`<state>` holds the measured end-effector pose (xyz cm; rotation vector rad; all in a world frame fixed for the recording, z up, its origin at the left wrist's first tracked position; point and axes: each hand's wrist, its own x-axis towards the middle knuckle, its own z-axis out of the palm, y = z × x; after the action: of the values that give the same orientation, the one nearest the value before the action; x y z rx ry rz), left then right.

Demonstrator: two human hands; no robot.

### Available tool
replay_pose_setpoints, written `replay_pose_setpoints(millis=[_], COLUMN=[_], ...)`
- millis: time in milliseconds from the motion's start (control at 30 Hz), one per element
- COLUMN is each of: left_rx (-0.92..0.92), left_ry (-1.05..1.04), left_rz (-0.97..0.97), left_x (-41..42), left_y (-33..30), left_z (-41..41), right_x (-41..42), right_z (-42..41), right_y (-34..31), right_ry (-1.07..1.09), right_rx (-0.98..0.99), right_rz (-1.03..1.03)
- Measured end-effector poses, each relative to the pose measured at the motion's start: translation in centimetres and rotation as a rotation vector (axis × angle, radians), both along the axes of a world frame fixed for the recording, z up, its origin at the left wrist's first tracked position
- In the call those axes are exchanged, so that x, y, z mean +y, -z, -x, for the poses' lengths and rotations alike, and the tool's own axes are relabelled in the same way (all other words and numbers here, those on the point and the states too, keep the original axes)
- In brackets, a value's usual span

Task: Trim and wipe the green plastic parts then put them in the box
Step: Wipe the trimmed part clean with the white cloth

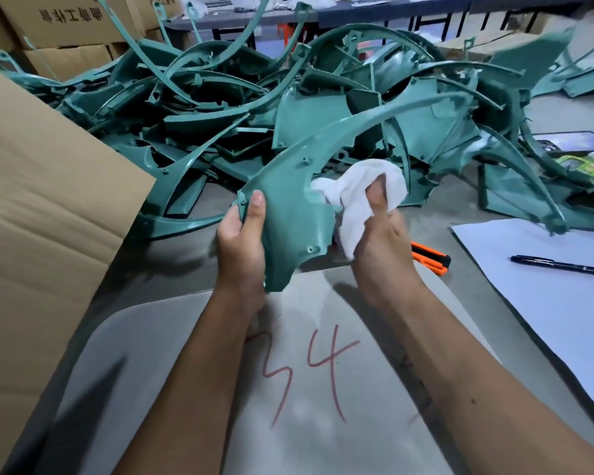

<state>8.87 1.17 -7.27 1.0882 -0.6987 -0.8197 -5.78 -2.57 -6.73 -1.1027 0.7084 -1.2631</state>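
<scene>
my left hand grips the green plastic part at its wide lower end, thumb flat on the near face, fingers curled behind the edge. the part is held up off the table, its long curved arm sweeping up and to the right over the heap. my right hand pinches a white cloth, thumb on top, the cloth bunched and pressed against the part's right side. just right of the right hand, an orange and black utility knife lies on the grey table, partly hidden by the wrist. further right, a white paper sheet with a black pen on it. under my forearms, a pale board with red handwritten marks. beyond the grip, a tangled pile of green parts covers the table. left of the left hand, an open cardboard box flap; more cardboard cartons behind the pile. far right past the pile, a phone, blurry.
</scene>
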Motion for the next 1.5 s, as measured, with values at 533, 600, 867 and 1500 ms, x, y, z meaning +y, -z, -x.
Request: replay_pose_setpoints(millis=[533, 600, 867, 1500], left_rx=[-0.172, -0.126, -0.224, -0.213], left_ry=[0.098, 0.092, 0.167, 0.084], left_rz=[-0.291, -0.272, -0.24, -0.352], left_x=[0.2, 0.3, -0.1, 0.8], left_y=[-0.2, 0.0, 0.7, -0.1], left_z=[-2.2, -2.8, -1.7, -2.8], right_x=[-1.2, -1.6, -0.4, -2.8], right_z=[1.8, 2.4, 0.9, 4.4], right_y=[0.0, -0.4, -1.0, -1.5], right_ry=[0.253, 0.263, -0.008, 0.408], right_rx=[0.291, 0.158, -0.104, -0.121], right_rz=[0.229, 0.167, -0.058, -0.023])
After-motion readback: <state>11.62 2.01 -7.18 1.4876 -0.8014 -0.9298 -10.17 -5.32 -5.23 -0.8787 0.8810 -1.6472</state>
